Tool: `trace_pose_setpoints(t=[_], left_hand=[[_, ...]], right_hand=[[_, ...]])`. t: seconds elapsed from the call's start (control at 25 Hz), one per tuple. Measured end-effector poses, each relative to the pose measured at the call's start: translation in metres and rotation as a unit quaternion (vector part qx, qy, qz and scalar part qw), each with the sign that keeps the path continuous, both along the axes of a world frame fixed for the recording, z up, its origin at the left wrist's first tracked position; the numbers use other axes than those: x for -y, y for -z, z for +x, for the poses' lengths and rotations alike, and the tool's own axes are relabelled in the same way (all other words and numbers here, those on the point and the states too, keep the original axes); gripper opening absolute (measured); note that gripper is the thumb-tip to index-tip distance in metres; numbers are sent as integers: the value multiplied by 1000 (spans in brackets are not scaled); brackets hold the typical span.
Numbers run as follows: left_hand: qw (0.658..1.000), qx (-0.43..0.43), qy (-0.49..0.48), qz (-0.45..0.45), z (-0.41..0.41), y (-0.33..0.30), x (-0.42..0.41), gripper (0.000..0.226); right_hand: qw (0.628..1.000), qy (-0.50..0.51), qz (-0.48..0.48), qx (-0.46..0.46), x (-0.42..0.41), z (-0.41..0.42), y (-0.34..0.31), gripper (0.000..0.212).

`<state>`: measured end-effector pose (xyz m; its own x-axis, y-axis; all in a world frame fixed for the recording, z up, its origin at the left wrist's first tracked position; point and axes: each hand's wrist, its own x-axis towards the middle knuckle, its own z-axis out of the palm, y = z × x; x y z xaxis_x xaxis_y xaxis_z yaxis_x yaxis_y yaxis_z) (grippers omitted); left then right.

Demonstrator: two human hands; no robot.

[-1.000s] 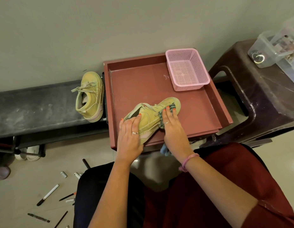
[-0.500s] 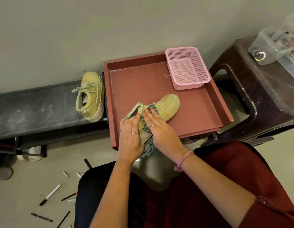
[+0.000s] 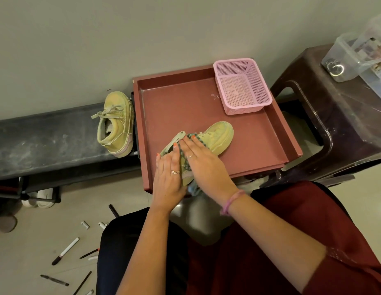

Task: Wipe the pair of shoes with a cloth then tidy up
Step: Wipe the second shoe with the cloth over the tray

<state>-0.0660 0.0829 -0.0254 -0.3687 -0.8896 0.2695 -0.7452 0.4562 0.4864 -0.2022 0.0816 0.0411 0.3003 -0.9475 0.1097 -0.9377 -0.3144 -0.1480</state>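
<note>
Wiping is underway: right hand [image 3: 203, 161], fingers flat, is pressing the cloth [image 3: 186, 160] on the sneaker [image 3: 217, 138] in the tray [image 3: 185, 103]; left hand [image 3: 168, 177] is steadying it, fingers together; the second sneaker [image 3: 117, 126] is waiting on the worktop [image 3: 47, 137]

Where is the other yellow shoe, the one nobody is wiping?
In the head view, the other shoe sits on the dark bench at left, right beside the red tray.
</note>
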Motion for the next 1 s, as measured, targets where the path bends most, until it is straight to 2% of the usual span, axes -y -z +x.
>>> trace_pose_setpoints(t=[0.12,0.2,0.24,0.32,0.4,0.48,0.56,0.68,0.72,0.8,0.88,0.92,1.0], left_hand=[[1000,-6,-9,18,-1,-2,1,120],[999,-22,-24,33,2,-1,1,114],[998,-33,-36,40,3,0,1,111],[996,-47,-58,51,3,-1,2,108],[994,-62,-59,67,0,-5,3,108],[994,-66,-55,64,-1,-6,4,106],[996,-52,-52,53,2,-5,5,109],[996,-48,-50,54,6,-5,10,111],[996,-52,-46,54,6,-5,10,111],[996,-57,-39,55,5,-8,9,112],[996,-58,-45,58,5,-8,10,111],[995,-58,-51,59,6,-8,10,110],[996,-54,-53,51,9,-6,11,107]], right_hand=[[999,23,35,15,25,1,-14,58],[1000,-6,0,-3,2,3,2,64],[999,-21,34,-15,-17,1,12,68],[996,-23,84,-30,-37,-21,25,89],[998,41,44,-29,-12,-48,32,100],[991,132,32,11,18,-59,25,77],[989,144,15,31,17,-53,26,61],[999,14,25,-28,-15,-45,37,62],[999,2,29,-34,-14,-51,38,64],[996,90,11,16,19,-68,33,67],[982,170,42,68,41,-74,22,67],[982,168,47,70,40,-68,20,65],[996,80,29,32,17,-53,28,61]])
